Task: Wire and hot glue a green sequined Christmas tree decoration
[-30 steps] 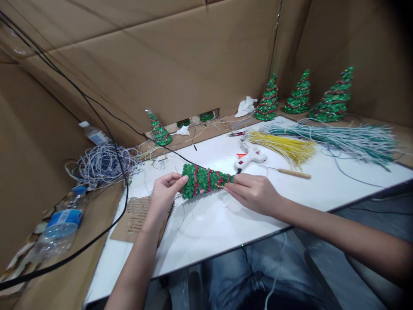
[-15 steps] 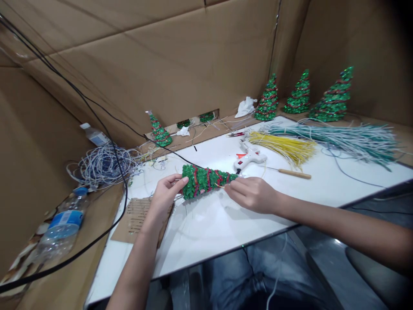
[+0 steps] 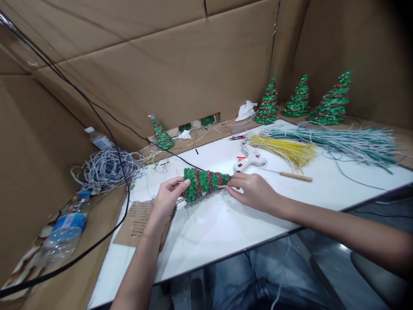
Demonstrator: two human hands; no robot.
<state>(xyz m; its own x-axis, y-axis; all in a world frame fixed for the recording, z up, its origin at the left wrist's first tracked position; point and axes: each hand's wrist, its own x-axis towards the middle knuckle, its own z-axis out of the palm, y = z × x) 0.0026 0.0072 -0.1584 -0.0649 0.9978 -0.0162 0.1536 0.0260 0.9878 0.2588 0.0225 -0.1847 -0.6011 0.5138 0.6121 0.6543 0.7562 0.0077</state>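
Observation:
A small green Christmas tree (image 3: 204, 186) with red garland lies on its side above the white table (image 3: 206, 232), its base to the left. My left hand (image 3: 170, 194) is closed around the base, thumb on the near side. At the tip, my right hand (image 3: 253, 192) pinches a thin yellow strand (image 3: 222, 186) between thumb and fingers. Those fingers cover the top of the tree. Just beyond lies a white hot glue gun (image 3: 250, 162), with a wooden-handled awl (image 3: 295, 177) to its right.
Yellow wire ties (image 3: 284, 149) and green and white ones (image 3: 351, 142) lie bundled at the back right. Several finished trees (image 3: 267, 103) stand along the cardboard wall. Tangled wire (image 3: 103, 168), a water bottle (image 3: 67, 226) and a black cable (image 3: 124, 206) are at left; slotted cardboard (image 3: 142, 219) lies near my left forearm.
My right hand has shifted slightly toward the tree and its fingers now cover the tip. The left hand keeps its hold on the base. The view has moved slightly.

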